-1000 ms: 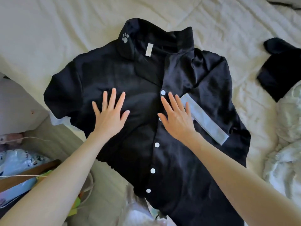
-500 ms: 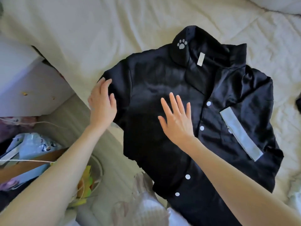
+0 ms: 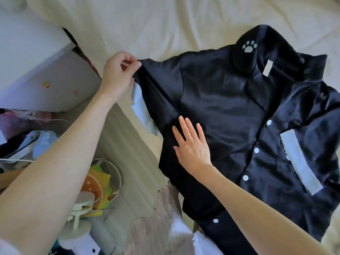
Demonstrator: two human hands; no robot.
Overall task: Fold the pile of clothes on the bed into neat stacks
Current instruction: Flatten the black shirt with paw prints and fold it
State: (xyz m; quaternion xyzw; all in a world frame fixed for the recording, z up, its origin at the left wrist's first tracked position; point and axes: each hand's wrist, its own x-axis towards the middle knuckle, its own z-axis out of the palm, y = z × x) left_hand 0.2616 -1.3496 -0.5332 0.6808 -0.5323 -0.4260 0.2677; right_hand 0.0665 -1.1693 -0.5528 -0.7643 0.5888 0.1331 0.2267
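A black satin button-up shirt (image 3: 230, 111) lies face up on the cream bed (image 3: 165, 24), collar at the upper right with a white paw print, white buttons down the front and a white-trimmed chest pocket. My left hand (image 3: 117, 74) pinches the cuff of its left sleeve at the bed's edge and holds it stretched outward. My right hand (image 3: 191, 142) lies flat with straight fingers on the shirt's side, below the sleeve.
A white cabinet (image 3: 36, 70) stands left of the bed. On the floor below lie bags, a small white fan (image 3: 82, 205) and colourful clutter. A pinkish striped fabric (image 3: 158, 223) shows at the bottom centre.
My left hand slid off the shirt front to the sleeve and now pinches its cuff, pulling it out. My right hand shifted left across the shirt. The view swung left.
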